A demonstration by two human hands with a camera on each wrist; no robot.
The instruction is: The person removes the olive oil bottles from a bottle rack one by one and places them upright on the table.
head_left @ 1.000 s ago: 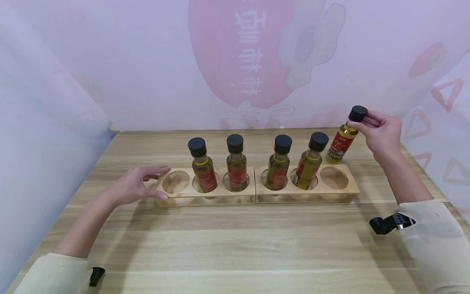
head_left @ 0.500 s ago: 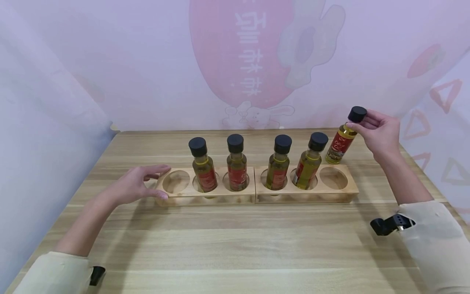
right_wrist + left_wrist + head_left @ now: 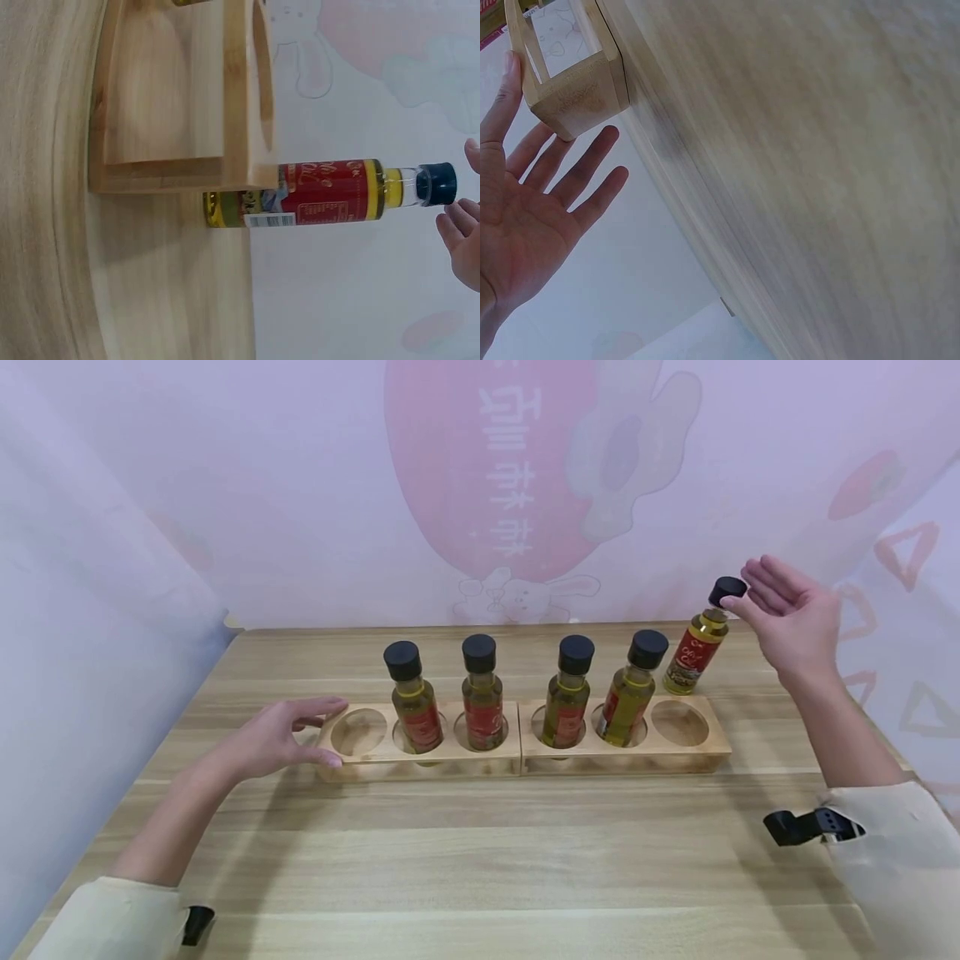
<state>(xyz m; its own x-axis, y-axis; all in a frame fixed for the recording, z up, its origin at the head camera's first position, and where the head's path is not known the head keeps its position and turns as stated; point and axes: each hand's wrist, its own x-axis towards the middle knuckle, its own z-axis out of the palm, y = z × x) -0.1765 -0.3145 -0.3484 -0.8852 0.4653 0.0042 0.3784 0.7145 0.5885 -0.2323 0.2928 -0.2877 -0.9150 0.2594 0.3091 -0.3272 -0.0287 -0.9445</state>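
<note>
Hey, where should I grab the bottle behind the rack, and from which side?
Probably the neck, just under the black cap, coming from the right. The bottle stands upright, its narrow neck well above the rack, which sits close in front of its base and might crowd a low grip. The right hand is beside the cap, so that approach looks natural.

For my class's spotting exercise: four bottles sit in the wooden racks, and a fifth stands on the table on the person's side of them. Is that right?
Not quite: the head view shows the fifth bottle standing on the table behind the wooden racks. Four bottles do sit in the racks.
</note>
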